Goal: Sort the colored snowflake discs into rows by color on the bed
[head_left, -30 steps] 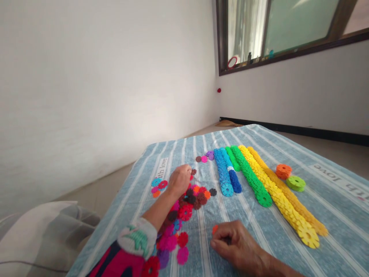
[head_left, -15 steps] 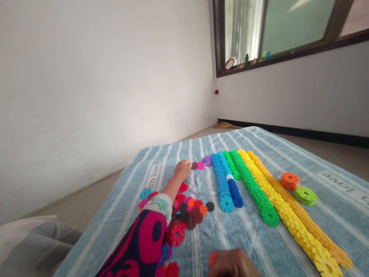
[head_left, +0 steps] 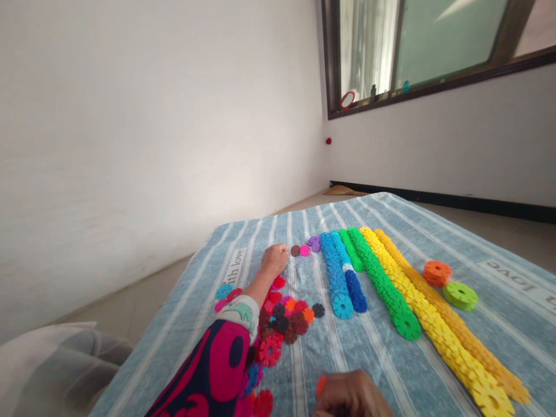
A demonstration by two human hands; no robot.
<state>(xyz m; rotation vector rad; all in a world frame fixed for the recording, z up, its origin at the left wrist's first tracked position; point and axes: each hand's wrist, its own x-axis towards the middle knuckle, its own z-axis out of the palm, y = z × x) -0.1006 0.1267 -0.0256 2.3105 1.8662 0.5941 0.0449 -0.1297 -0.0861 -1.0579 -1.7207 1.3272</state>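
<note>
Blue-striped cloth (head_left: 434,359) covers the bed, carrying long rows of linked discs: yellow row (head_left: 430,313), green row (head_left: 382,284), blue row (head_left: 334,275). Loose mixed discs (head_left: 286,315) lie piled beside the patterned sleeve (head_left: 217,370). The left hand (head_left: 274,259) reaches far, fingers curled narrow, just beside a brown disc (head_left: 295,251); whether they pinch anything, I cannot tell. The right hand (head_left: 351,397) sits at the near edge, holding an orange disc (head_left: 320,384).

The striped blue cloth (head_left: 391,370) bears the printed word "love" twice, left and right.
</note>
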